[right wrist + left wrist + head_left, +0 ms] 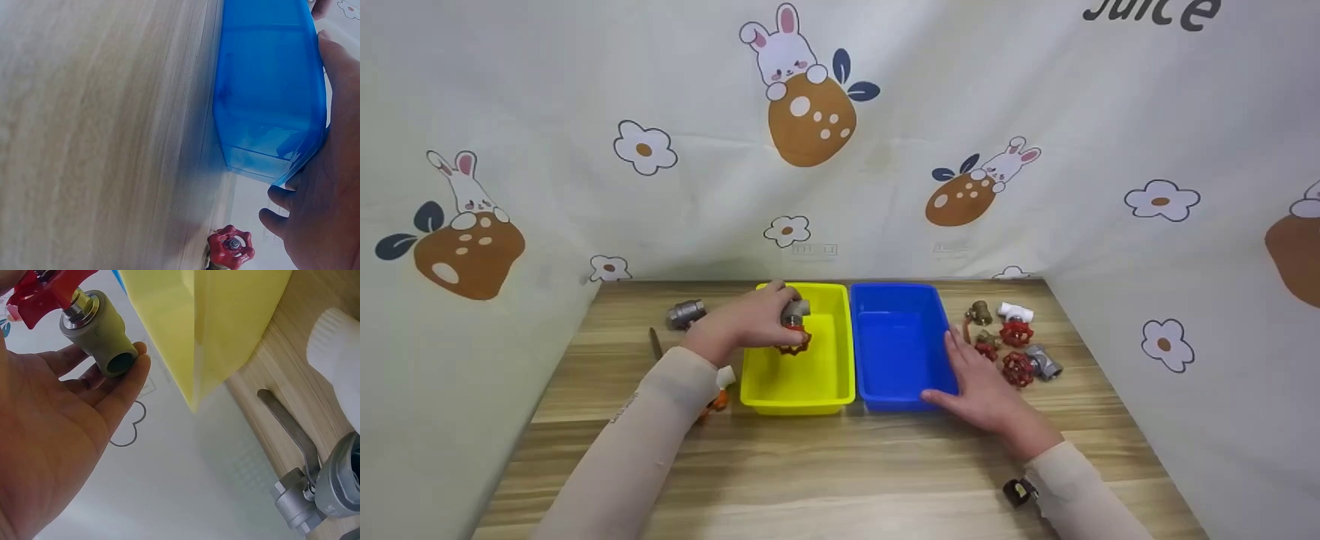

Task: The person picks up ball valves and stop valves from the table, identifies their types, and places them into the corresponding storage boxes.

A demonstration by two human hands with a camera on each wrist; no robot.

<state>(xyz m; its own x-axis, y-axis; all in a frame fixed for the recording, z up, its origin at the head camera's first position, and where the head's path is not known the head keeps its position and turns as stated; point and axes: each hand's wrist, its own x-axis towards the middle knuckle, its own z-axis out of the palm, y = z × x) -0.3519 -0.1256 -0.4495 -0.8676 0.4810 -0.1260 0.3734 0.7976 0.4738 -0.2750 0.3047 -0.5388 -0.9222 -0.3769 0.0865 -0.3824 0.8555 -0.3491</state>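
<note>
Red-handled valve (pixel 95 326) gripped by your left hand (pixel 754 315) over the yellow bin (pixel 802 409), not yet released; your spread right hand (pixel 986 390) touches the blue bin (pixel 885 405) at 4 o'clock. Other valves (pixel 1018 369) lie outside the bins, at 9 and 3 o'clock.

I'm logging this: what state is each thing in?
Held valve: over yellow bin
Left grip: holding that valve
Yellow bin: upright, open-topped
Blue bin: upright, open-topped
Right grip: touching blue bin
Lever valve: on table, open or closed unclear
White-and-orange fitting: partly hidden
Valves at right: on table
</note>
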